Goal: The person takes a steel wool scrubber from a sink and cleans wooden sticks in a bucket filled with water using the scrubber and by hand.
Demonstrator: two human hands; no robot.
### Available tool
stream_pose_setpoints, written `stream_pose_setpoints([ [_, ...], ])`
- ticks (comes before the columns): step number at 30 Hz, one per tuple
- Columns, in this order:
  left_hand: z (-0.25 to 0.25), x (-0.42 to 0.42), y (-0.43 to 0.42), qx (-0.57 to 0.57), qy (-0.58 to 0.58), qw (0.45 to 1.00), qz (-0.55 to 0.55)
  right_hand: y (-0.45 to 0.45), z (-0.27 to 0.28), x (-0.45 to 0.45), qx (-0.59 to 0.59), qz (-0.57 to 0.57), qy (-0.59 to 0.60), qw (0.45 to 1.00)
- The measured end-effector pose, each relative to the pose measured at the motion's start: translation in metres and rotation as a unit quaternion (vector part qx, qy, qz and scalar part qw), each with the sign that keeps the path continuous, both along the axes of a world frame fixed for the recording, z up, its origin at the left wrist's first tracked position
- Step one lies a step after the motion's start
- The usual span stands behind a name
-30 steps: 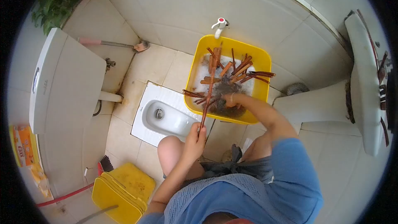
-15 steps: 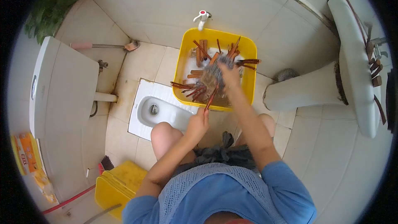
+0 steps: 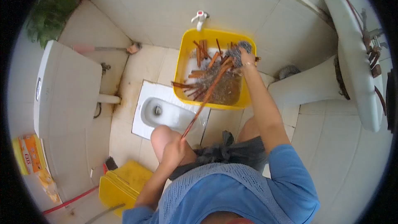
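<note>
- White ceramic squat toilet (image 3: 174,116) set in the pale tiled floor (image 3: 124,135)
- Leafy green plant (image 3: 54,10) in the upper left corner
- Long-handled tool with a pinkish grip (image 3: 103,49) near the wall
- Yellow plastic container (image 3: 118,186) beside a dark-bristled brush (image 3: 110,164)
- Orange-and-yellow packet (image 3: 31,154) above a thin red tube (image 3: 70,203)
- Grey corrugated hose (image 3: 289,71) near the white pedestal washbasin (image 3: 355,66)

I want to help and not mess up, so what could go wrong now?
The long stick looks wet and passes over the edge of the squat toilet, so it might drop there if the left hand loses its grip. Scrubbing with the grey scrubber could splash water from the yellow tub. Sticks poking over its rim might get knocked out.
</note>
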State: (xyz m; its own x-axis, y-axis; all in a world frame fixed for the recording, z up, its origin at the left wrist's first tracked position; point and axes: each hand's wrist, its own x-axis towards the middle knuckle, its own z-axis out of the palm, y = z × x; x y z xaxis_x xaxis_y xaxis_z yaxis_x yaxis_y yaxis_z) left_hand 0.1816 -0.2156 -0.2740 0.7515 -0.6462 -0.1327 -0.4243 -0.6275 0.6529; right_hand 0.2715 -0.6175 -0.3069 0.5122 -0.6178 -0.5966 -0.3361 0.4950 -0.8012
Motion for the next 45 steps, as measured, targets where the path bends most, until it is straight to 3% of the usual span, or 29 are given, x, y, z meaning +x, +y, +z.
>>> stream_pose_setpoints([
  [1, 0.014, 0.01, 0.011, -0.019, -0.029, 0.998, 0.052, -0.015, -0.004, -0.004, -0.019, 0.083, -0.02, 0.996],
  [2, 0.028, 0.026, 0.021, 0.02, -0.005, 0.995, 0.098, -0.003, 0.01, -0.008, -0.14, 0.146, 0.008, 0.979],
  [3, 0.041, 0.042, 0.031, 0.059, 0.019, 0.988, 0.143, 0.027, 0.022, -0.014, -0.256, 0.203, 0.047, 0.944],
  [4, 0.094, 0.059, 0.007, 0.021, -0.009, 0.986, 0.163, 0.041, -0.015, -0.015, -0.393, 0.246, 0.091, 0.881],
  [5, 0.131, 0.073, -0.016, -0.045, -0.099, 0.98, 0.166, 0.048, -0.027, -0.017, -0.333, 0.376, 0.139, 0.854],
  [6, 0.155, 0.094, -0.031, -0.119, -0.209, 0.967, 0.089, 0.064, -0.027, -0.029, -0.369, 0.43, 0.092, 0.819],
  [7, 0.193, 0.104, -0.058, -0.203, -0.274, 0.94, 0.033, 0.077, -0.021, -0.04, -0.361, 0.432, 0.095, 0.821],
  [9, 0.271, 0.108, -0.118, -0.245, -0.376, 0.889, -0.093, 0.085, -0.025, -0.058, -0.354, 0.422, 0.105, 0.828],
  [10, 0.31, 0.098, -0.146, -0.204, -0.377, 0.895, -0.125, 0.086, -0.037, -0.065, -0.386, 0.395, 0.122, 0.825],
  [14, 0.362, 0.088, -0.244, -0.293, -0.579, 0.689, -0.323, 0.079, -0.033, -0.083, -0.391, 0.379, 0.103, 0.833],
  [17, 0.358, 0.093, -0.276, -0.357, -0.656, 0.552, -0.37, 0.07, -0.033, -0.089, -0.454, 0.386, 0.097, 0.797],
  [18, 0.349, 0.098, -0.276, -0.382, -0.659, 0.537, -0.361, 0.067, -0.029, -0.094, -0.477, 0.4, 0.106, 0.776],
  [19, 0.337, 0.103, -0.279, -0.403, -0.654, 0.539, -0.346, 0.063, -0.023, -0.103, -0.489, 0.41, 0.115, 0.761],
  [22, 0.25, 0.121, -0.265, -0.394, -0.363, 0.808, -0.244, 0.073, 0.0, -0.118, -0.517, 0.438, 0.125, 0.725],
  [23, 0.192, 0.134, -0.252, -0.314, -0.283, 0.884, -0.2, 0.076, 0.007, -0.119, -0.542, 0.442, 0.135, 0.702],
  [24, 0.139, 0.151, -0.233, -0.122, -0.268, 0.93, -0.22, 0.077, 0.012, -0.117, -0.539, 0.446, 0.129, 0.703],
  [25, 0.086, 0.163, -0.214, 0.04, -0.309, 0.922, -0.231, 0.078, 0.016, -0.116, -0.521, 0.444, 0.149, 0.713],
  [26, 0.034, 0.175, -0.187, 0.204, -0.421, 0.839, -0.278, 0.078, 0.016, -0.114, -0.504, 0.442, 0.169, 0.723],
  [28, 0.006, 0.174, -0.159, 0.412, -0.363, 0.763, -0.342, 0.078, 0.01, -0.112, -0.509, 0.456, 0.169, 0.71],
  [31, -0.01, 0.16, -0.151, 0.472, -0.342, 0.727, -0.362, 0.069, -0.004, -0.103, -0.499, 0.496, 0.154, 0.694],
  [33, -0.021, 0.165, -0.15, 0.464, -0.33, 0.732, -0.374, 0.071, -0.011, -0.102, -0.479, 0.53, 0.135, 0.686],
  [35, -0.02, 0.169, -0.157, 0.453, -0.265, 0.793, -0.308, 0.073, -0.006, -0.096, -0.469, 0.545, 0.163, 0.676],
  [39, 0.029, 0.184, -0.144, 0.451, -0.229, 0.806, -0.308, 0.059, -0.026, -0.084, -0.432, 0.584, 0.151, 0.67],
  [41, 0.052, 0.191, -0.118, 0.349, -0.314, 0.842, -0.267, 0.055, -0.042, -0.069, -0.43, 0.637, 0.225, 0.599],
  [42, 0.067, 0.192, -0.107, 0.332, -0.334, 0.84, -0.269, 0.056, -0.046, -0.06, -0.428, 0.64, 0.22, 0.599],
  [44, 0.096, 0.194, -0.085, 0.289, -0.378, 0.836, -0.271, 0.058, -0.052, -0.042, -0.427, 0.696, 0.253, 0.519],
  [45, 0.109, 0.194, -0.076, 0.263, -0.402, 0.834, -0.271, 0.058, -0.067, -0.034, -0.43, 0.695, 0.25, 0.519],
])
